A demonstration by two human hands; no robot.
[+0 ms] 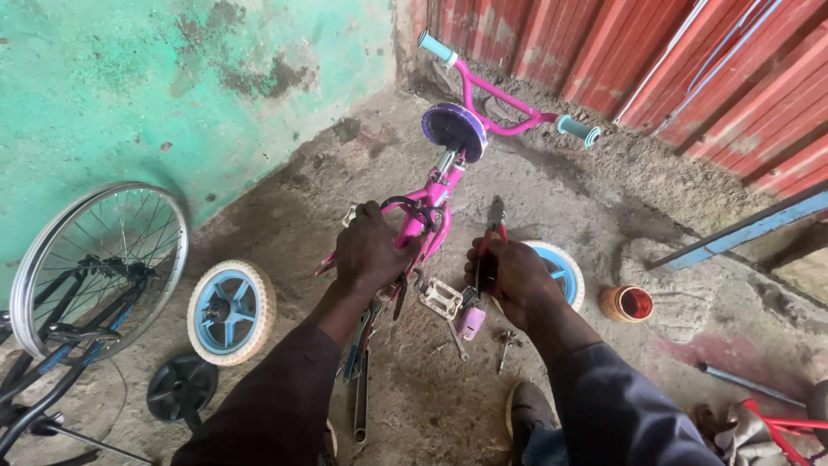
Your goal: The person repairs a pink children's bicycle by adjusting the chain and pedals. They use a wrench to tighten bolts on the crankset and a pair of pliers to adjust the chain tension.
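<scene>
A small pink bicycle frame (435,211) lies on the concrete floor, its pink handlebar with teal grips (509,108) toward the corner and a purple round plate (454,129) at the stem. My left hand (371,250) presses down on the frame near the crank. My right hand (509,272) grips pliers (495,216) with red handles, jaws pointing up, just right of the frame. A white pedal (442,299) sits between my hands.
A white wheel with a blue hub (231,311) leans at left, another (561,272) lies behind my right hand. A large spoked wheel (99,263), a black disc (181,388), an orange cup (627,303), a wrench (362,406) and bolts (504,345) are around.
</scene>
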